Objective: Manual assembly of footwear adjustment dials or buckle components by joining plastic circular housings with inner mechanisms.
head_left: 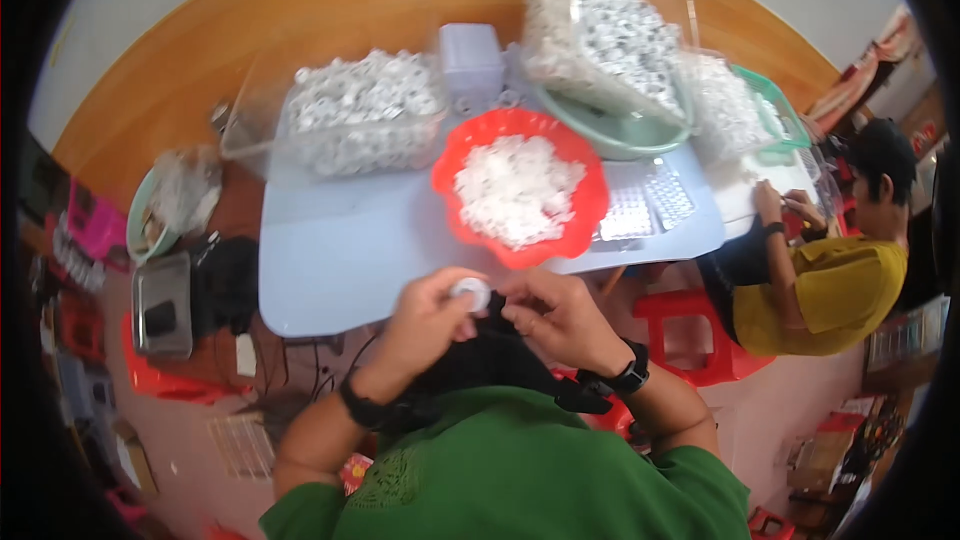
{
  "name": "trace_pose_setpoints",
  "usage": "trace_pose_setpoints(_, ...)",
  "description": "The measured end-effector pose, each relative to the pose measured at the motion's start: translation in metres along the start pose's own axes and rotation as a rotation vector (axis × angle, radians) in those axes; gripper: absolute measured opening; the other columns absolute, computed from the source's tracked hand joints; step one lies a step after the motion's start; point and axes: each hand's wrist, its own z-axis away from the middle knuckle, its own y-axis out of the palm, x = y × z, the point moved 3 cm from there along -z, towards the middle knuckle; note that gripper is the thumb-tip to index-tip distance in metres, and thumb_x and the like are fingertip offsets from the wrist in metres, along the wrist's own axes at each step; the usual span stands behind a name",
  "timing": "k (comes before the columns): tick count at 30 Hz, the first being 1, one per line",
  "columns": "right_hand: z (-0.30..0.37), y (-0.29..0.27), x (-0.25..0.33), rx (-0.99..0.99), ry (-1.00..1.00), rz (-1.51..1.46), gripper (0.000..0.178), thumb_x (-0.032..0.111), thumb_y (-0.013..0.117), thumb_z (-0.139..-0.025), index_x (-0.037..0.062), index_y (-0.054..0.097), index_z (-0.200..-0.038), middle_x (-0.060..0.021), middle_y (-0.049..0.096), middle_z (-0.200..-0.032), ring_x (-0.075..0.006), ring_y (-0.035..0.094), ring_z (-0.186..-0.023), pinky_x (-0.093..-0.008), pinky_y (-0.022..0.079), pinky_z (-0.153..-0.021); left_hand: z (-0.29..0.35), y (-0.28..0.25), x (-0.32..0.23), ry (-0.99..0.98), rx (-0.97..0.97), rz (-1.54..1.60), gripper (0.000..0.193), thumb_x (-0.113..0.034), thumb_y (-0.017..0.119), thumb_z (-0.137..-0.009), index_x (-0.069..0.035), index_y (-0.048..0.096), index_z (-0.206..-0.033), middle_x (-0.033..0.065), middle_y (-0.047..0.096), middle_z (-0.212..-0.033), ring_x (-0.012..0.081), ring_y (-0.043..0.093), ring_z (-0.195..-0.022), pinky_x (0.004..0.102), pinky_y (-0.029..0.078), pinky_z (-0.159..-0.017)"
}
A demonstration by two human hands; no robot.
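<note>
Two bare hands up front, over the wearer's lap, just short of the desk (340,240) edge. Left hand (422,325): closed, pinching a small round white piece (470,294) between thumb and fingers. Right hand (558,318): fingers bent and drawn together, just beside that piece; can't tell if it grips anything. Black band on each wrist, green T-shirt below.

On the light blue desk, beyond the hands: red scalloped bowl (526,257), heaped with small white parts (520,190). Clear plastic trays (645,208) lie right of the bowl. Farther back, left: clear bin (250,130) full of white round pieces (368,95). Back middle: pale translucent box (470,48). Back right: tilted clear container (574,10), loaded with similar pieces, resting in a pale green basin (620,147). Off right, co-worker in yellow shirt (825,290), both hands low over a white surface.
</note>
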Motion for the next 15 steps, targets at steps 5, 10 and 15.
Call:
trace_pose_setpoints(5, -0.016, -0.075, 0.024, -0.026, 0.015, 0.187, 0.014, 0.005, 0.065, -0.082, -0.0013, 0.06, -0.093, -0.0088, 0.058, -0.075, -0.0152, 0.057, -0.065, -0.0283, 0.046, -0.06, -0.053, -0.082, -0.085, 0.296, -0.09, 0.326, 0.03, -0.019, 0.05, -0.094, 0.004, 0.054, -0.112, 0.0174, 0.065, -0.094, 0.0141, 0.063, -0.071, 0.0245, 0.052, -0.066)
trace_pose_setpoints(10, -0.066, -0.17, 0.019, -0.333, 0.035, 0.219, 0.007, 0.005, 0.062, -0.084, -0.0023, 0.062, -0.086, -0.0023, 0.06, -0.067, -0.0058, 0.055, -0.055, -0.0214, 0.045, -0.05, -0.079, -0.102, -0.115, 0.437, -0.291, 0.382, 0.043, -0.025, 0.046, -0.097, 0.003, 0.041, -0.128, 0.0299, 0.05, -0.125, 0.0256, 0.062, -0.096, 0.0292, 0.05, -0.078)
trace_pose_setpoints(15, -0.124, -0.276, -0.04, -0.435, 0.046, 0.836, 0.012, 0.01, 0.063, -0.074, -0.0011, 0.065, -0.076, -0.0172, 0.064, -0.072, -0.0298, 0.061, -0.061, -0.0352, 0.05, -0.06, -0.057, -0.056, -0.058, 0.171, 0.043, 0.141, 0.034, -0.013, 0.046, -0.094, 0.006, 0.051, -0.122, 0.0201, 0.066, -0.092, 0.0237, 0.066, -0.074, 0.0326, 0.052, -0.068)
